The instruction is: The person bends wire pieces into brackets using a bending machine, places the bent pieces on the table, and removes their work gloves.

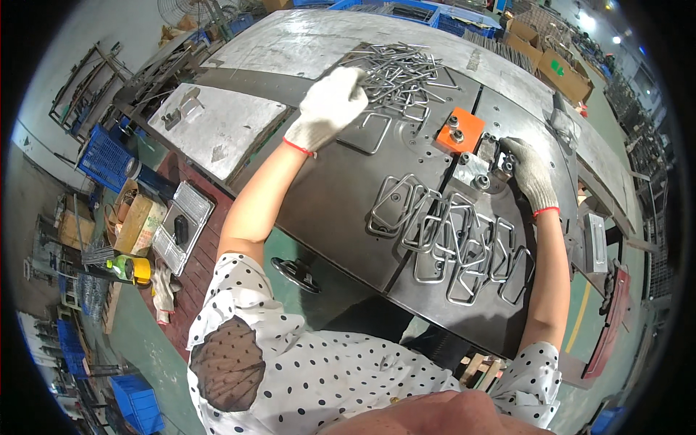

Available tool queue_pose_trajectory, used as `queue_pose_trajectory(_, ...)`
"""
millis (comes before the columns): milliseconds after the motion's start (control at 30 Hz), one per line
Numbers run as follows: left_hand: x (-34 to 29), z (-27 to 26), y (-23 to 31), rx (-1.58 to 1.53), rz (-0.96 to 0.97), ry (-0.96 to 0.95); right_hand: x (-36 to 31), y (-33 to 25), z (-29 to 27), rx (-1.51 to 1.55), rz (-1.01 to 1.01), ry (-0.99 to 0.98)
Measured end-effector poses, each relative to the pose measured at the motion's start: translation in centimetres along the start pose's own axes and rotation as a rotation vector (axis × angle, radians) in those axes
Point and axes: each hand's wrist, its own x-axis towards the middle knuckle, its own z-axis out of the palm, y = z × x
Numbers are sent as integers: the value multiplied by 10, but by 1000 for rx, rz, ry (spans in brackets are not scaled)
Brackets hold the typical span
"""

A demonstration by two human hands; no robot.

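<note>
My left hand (332,107), in a white knit glove, is closed beside a heap of bent metal rods (402,72); what its fingers hold, if anything, is hidden. Below it, close to the wrist, is a bent rod frame (375,145). On the right, my right hand (531,174), gloved too, has its fingers curled at the side of a bolted metal fixture (471,171). What lies in that grip cannot be made out. An orange block (464,130) with bolts adjoins the fixture. Several bent rod frames (453,239) lie overlapping on the near part of the steel table (319,210).
A pale metal sheet (225,130) with a small bracket lies at left. Blue crates (399,11) and cardboard boxes (562,76) stand along the far side. Lower left, a metal tray (185,225) holds a dark object. A round black seat (296,274) is near the table's front edge.
</note>
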Motion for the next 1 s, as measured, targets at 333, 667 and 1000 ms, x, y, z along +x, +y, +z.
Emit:
queue_pose_trajectory(333,3,0,3,49,156,-10,0,5,1,3,15,-23)
queue_pose_trajectory(667,-6,6,25,13,188,-110,38,9,-8,268,105,-84)
queue_pose_trajectory(1000,-6,4,29,-132,208,-141,95,-40,9,-276,357,-328)
